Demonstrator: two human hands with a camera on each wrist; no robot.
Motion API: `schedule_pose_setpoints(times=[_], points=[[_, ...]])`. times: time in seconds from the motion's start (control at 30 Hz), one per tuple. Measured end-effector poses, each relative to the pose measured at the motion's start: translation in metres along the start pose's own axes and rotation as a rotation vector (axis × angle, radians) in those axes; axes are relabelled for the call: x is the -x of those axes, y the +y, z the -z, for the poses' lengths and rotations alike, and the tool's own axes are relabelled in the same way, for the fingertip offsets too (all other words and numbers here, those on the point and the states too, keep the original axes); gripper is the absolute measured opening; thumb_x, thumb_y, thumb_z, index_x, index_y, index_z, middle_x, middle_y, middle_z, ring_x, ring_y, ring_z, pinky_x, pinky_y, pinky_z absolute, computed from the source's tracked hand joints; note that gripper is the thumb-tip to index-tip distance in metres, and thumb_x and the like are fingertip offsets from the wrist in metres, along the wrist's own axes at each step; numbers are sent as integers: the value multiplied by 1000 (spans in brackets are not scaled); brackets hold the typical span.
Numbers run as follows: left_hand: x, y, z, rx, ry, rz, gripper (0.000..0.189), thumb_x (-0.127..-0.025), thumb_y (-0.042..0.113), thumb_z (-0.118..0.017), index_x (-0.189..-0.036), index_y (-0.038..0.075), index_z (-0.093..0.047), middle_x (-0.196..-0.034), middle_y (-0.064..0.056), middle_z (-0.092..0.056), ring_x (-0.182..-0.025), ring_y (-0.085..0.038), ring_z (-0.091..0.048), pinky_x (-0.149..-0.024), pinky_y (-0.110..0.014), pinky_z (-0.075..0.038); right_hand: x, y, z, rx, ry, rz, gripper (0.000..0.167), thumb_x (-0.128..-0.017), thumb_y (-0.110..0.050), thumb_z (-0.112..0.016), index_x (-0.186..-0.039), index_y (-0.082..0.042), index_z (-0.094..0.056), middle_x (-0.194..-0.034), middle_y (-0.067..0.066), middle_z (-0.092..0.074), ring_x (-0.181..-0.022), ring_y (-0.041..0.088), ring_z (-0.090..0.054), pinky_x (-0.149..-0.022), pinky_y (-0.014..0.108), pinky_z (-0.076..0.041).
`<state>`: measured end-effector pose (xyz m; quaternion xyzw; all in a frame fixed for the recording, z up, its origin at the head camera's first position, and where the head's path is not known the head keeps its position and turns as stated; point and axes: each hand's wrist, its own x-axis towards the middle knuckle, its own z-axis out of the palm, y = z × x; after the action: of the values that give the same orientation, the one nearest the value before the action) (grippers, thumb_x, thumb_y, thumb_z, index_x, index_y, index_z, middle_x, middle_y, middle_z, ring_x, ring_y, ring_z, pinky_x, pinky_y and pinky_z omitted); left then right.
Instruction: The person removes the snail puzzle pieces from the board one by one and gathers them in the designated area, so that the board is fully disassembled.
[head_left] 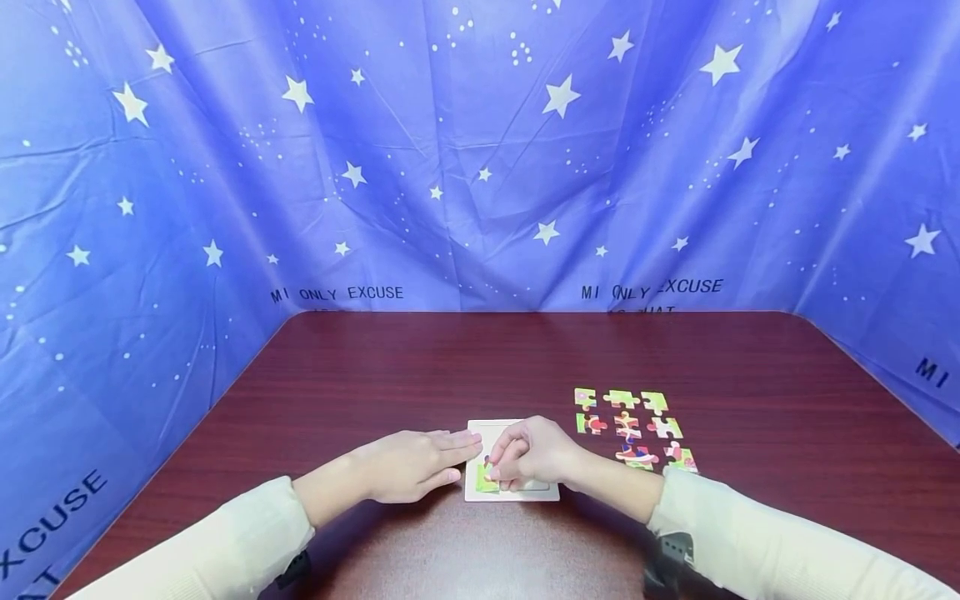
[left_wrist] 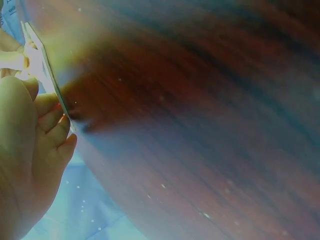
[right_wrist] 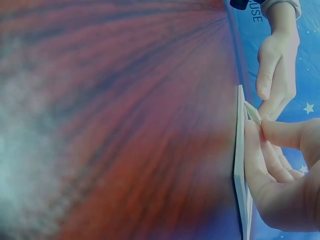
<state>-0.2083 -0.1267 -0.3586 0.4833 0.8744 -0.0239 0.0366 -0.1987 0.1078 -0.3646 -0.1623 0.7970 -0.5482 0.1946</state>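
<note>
A pale square puzzle tray (head_left: 547, 493) lies flat on the table in the head view. My right hand (head_left: 534, 454) is over it, thumb and fingertips pinching a green puzzle piece (head_left: 486, 482) near the tray's lower left corner. In the right wrist view that puzzle piece (right_wrist: 253, 113) is tilted, one edge raised off the tray (right_wrist: 240, 150). My left hand (head_left: 408, 465) comes in from the left with fingers extended, fingertips at the tray's left edge. The left wrist view shows the left fingers (left_wrist: 55, 125) along the side of the tray (left_wrist: 50, 70).
Several loose puzzle pieces (head_left: 626, 427) are laid out in rows on the dark red table (head_left: 405, 367), right of the tray and beyond the right forearm. A blue star-printed curtain (head_left: 450, 167) surrounds the table's back and sides.
</note>
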Motion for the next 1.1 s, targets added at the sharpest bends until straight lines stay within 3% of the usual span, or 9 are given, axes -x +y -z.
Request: schedule_pose_setpoints(times=[0.4,0.7,0.83,1.1], points=[[0,2,1,14,-22,19,48,-105,33,-33,-149,15,-37,-155,1,-37,-144,-12,-36,-117,-34,-33,5,11,12,-106,41,-51,19,-78,-1,-74,-92,11,-67,-80,17,-75,-66,12,-71,-68,33,-61],[0,4,1,16,-29,34,48,-105,33,-34,-149,15,-37,-156,1,-36,-144,-12,-35,-118,-34,-33,19,18,36,-193,44,-39,32,-83,-4,-70,-108,15,-63,-88,12,-76,-72,10,-71,-74,33,-61],[0,5,2,19,-30,42,48,-105,33,-34,-149,15,-37,-156,1,-36,-144,-12,-35,-118,-34,-32,27,18,47,-196,59,-40,33,-83,-4,-70,-108,17,-63,-91,13,-76,-73,10,-71,-74,34,-61],[-1,3,2,-1,13,-8,47,-105,30,-35,-147,10,-40,-153,-4,-40,-142,-17,-40,-115,-37,-36,38,19,72,-175,105,-62,34,-83,-4,-70,-109,16,-63,-94,9,-76,-77,10,-72,-75,32,-61]])
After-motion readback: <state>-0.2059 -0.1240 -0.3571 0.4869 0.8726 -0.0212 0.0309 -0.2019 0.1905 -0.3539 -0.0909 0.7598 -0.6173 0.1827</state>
